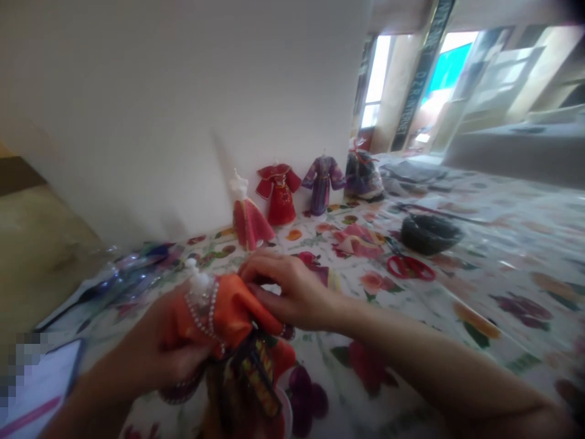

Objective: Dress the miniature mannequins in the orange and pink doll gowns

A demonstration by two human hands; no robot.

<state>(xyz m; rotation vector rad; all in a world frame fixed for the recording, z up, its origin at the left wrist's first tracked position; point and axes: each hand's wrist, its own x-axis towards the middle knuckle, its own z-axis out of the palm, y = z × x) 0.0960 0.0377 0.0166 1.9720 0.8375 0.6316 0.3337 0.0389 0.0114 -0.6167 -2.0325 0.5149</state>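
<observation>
Between my hands is a small doll dress form (200,281) with a white top, wearing an orange satin robe (233,305) trimmed with strings of white beads. The robe's lower part is dark with a gold patterned panel (260,375). My left hand (169,347) is closed around the robe's left side, thumb in front. My right hand (286,286) pinches the orange sleeve on the other side; its fingertips are partly hidden behind the cloth. The dressed form is tilted slightly over the table, and its base is hard to make out.
Against the white wall stand forms in a pink skirt (251,225), a red robe (280,195) and a purple robe (322,186). Red-handled scissors (410,268), a dark bowl (429,233) and fabric scraps (359,240) lie right on the floral tablecloth (512,268). A notebook (43,387) lies lower left.
</observation>
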